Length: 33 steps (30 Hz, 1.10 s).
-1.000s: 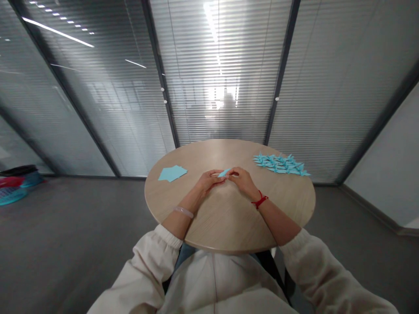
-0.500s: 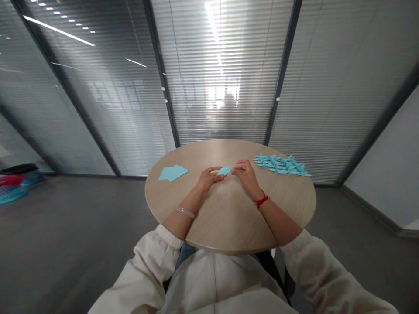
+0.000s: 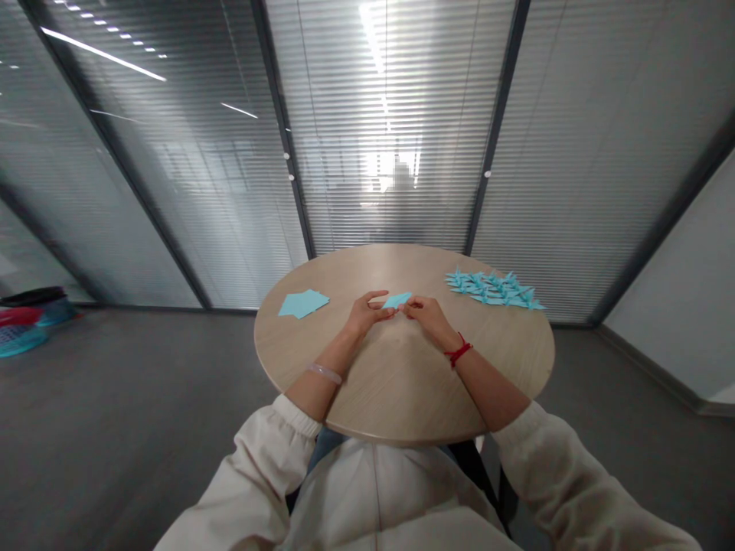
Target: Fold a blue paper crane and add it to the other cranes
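Note:
Between my hands, above the middle of the round table, is a small piece of folded blue paper (image 3: 396, 300). My left hand (image 3: 366, 312) grips its left end, thumb on the near side and fingers behind. At the paper's near right edge, my right hand (image 3: 426, 315) pinches with thumb and fingers curled together. The exact folds are too small to make out. To the left lie flat blue paper sheets (image 3: 303, 303), overlapping each other. Over on the right stand rows of several blue origami cranes (image 3: 494, 289).
The round wooden table (image 3: 402, 390) stands close to a glass wall with blinds (image 3: 396, 99). On the floor at the far left are a blue basket (image 3: 21, 342) with something red and a dark-rimmed bin (image 3: 54, 304).
My right hand has moved slightly down and left, and its raised fingers have curled in onto the paper's near edge. My left hand has barely shifted.

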Motion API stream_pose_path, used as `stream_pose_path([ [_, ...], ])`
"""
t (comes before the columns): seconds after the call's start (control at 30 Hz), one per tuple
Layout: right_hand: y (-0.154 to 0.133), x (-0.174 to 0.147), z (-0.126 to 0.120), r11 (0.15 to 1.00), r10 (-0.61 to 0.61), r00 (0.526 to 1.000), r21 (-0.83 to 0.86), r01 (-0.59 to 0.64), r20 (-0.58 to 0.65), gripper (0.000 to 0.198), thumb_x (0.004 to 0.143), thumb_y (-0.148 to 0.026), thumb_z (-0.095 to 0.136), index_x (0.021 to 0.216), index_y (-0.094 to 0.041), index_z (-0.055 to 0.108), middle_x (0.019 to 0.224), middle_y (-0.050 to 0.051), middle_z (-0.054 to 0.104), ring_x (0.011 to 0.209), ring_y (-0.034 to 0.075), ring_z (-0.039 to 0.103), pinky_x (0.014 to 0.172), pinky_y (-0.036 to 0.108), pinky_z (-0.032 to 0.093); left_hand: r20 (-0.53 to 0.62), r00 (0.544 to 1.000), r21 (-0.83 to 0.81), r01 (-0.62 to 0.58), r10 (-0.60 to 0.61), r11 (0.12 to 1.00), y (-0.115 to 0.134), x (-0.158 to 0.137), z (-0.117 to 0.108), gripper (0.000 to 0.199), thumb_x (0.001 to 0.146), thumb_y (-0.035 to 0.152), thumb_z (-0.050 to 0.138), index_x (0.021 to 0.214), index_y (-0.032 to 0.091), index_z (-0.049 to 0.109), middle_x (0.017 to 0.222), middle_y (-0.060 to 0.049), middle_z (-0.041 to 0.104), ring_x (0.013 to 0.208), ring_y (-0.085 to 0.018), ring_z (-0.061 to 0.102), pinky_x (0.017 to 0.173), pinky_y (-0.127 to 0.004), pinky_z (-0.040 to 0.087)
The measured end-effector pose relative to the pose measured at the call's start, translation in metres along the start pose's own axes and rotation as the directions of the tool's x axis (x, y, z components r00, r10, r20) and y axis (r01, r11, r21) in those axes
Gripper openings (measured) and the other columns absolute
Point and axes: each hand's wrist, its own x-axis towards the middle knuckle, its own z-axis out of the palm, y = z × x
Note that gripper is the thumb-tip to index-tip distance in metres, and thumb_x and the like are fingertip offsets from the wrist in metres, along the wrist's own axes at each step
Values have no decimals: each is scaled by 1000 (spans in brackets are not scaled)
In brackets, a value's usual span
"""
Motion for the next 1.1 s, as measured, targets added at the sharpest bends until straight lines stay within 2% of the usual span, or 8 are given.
stream_pose_path([
  [0.33, -5, -2, -1, 999, 31, 998, 42, -29, -54, 26, 67, -40, 65, 54, -19, 58, 49, -2, 53, 51, 12, 45, 53, 26, 36, 40, 999, -13, -25, 25, 1000, 6, -3, 4, 73, 57, 19, 87, 122, 13, 55, 88, -9, 75, 77, -20, 70, 86, -40, 53],
  [0.53, -6, -1, -1, 990, 81, 995, 118, -73, -61, 28, 64, -42, 66, 53, -18, 58, 50, -1, 55, 50, 12, 48, 53, 26, 40, 88, 995, -39, -33, 37, 999, 7, -3, 4, 80, 58, 21, 87, 128, 12, 50, 89, -10, 75, 79, -21, 70, 87, -42, 52],
  [0.67, -2, 0, -2, 994, 65, 996, 98, -59, -66, 28, 66, -42, 64, 52, -18, 57, 51, -1, 55, 51, 12, 48, 54, 26, 40, 114, 991, -75, -58, 66, 996, 4, -2, 2, 83, 59, 26, 87, 130, 13, 46, 91, -10, 74, 86, -23, 70, 90, -43, 51],
  [0.77, 1, 0, -2, 998, 27, 997, 67, -22, -73, 27, 69, -40, 64, 53, -18, 57, 51, -2, 54, 51, 12, 48, 56, 26, 40, 105, 993, -84, -44, 53, 995, -2, 1, 2, 87, 60, 29, 87, 132, 14, 41, 93, -10, 73, 85, -20, 69, 90, -41, 51],
  [0.97, -7, -3, -1, 999, -30, 999, 25, 31, -43, 24, 70, -38, 65, 56, -18, 61, 55, -1, 58, 56, 13, 50, 60, 27, 39, 15, 999, 71, -38, 37, 997, -7, 6, 4, 88, 57, 29, 88, 131, 15, 44, 75, 0, 68, 71, -15, 66, 80, -34, 52],
  [1.1, -10, -5, 2, 998, -39, 999, 56, 41, -22, 23, 69, -37, 65, 58, -18, 64, 58, 0, 61, 59, 14, 53, 62, 27, 40, 11, 997, 106, -80, 79, 991, -5, 6, 1, 77, 58, 29, 87, 124, 14, 51, 72, -1, 68, 69, -15, 66, 74, -31, 52],
])
